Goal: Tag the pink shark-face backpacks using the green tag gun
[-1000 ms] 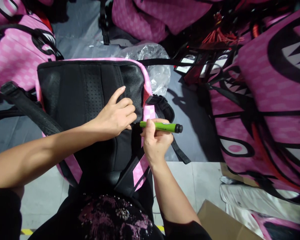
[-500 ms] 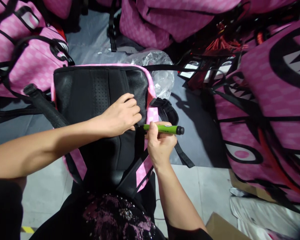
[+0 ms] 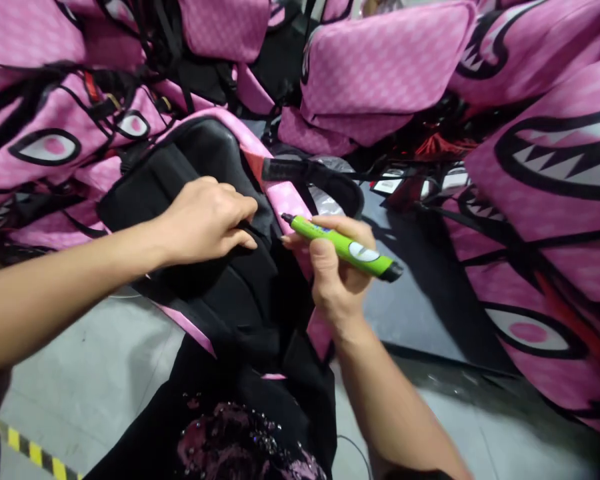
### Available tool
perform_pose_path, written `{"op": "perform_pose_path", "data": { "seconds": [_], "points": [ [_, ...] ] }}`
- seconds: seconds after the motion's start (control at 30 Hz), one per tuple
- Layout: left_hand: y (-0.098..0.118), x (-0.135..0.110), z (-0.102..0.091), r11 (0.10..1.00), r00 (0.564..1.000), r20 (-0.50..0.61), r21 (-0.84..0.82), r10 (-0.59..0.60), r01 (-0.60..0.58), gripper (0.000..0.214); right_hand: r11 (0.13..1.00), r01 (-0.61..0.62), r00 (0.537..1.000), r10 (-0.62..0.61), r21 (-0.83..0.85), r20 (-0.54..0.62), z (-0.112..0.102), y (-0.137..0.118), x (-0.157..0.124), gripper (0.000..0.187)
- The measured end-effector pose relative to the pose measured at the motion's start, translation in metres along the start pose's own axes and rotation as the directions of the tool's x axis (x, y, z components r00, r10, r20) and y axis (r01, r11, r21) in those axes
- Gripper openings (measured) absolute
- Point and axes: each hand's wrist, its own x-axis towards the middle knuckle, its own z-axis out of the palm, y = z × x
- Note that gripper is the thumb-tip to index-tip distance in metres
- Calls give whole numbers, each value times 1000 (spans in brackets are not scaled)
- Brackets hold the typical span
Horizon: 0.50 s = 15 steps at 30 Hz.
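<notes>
A backpack with a black padded back and pink checked sides lies tilted in front of me, its back panel facing up. My left hand rests on that panel, its fingers curled and thumb drawn in on the black fabric near the right side. Between the thumb and fingers of my right hand is a green marker pen. Its dark tip points left, by the pink edge of the backpack, and its black end points right. A black shoulder strap sticks out from a red corner patch.
More pink backpacks crowd the left, the back and the right. White tags and clear plastic lie behind the strap. A grey table surface shows at right. Yellow-black tape marks the floor.
The backpack has turned and tilted, its right side swinging up. My right hand has drawn the marker slightly right, and its dark tip now shows. The view has shifted.
</notes>
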Motion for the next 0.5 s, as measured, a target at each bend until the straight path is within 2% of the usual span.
{"op": "perform_pose_path", "data": {
  "seconds": [0.07,0.13,0.23,0.3,0.4,0.47,0.5],
  "points": [
    [21,-12,6,992,995,-42,-86,-91,88,33,1000,-14,991,17,-22,136,-6,-8,10,31],
    [42,-16,28,974,992,-47,-200,-116,104,33,996,3,969,20,-95,248,-14,-5,8,31],
    [60,-13,62,953,999,-27,-303,-34,24,24,939,229,929,-132,-258,345,-27,15,-13,35],
    [55,-14,70,947,998,-57,-316,33,-49,20,857,393,886,-257,-332,386,-32,32,-29,42],
    [30,-16,63,973,967,-252,-213,35,-91,21,799,464,861,-306,-383,405,-29,47,-39,51],
    [12,-9,56,991,948,-317,-133,-18,-26,45,783,468,863,-306,-410,401,-21,49,-36,51],
    [4,-3,54,992,960,-278,-124,-32,-3,61,780,463,869,-305,-420,391,-16,49,-34,49]
  ]
}}
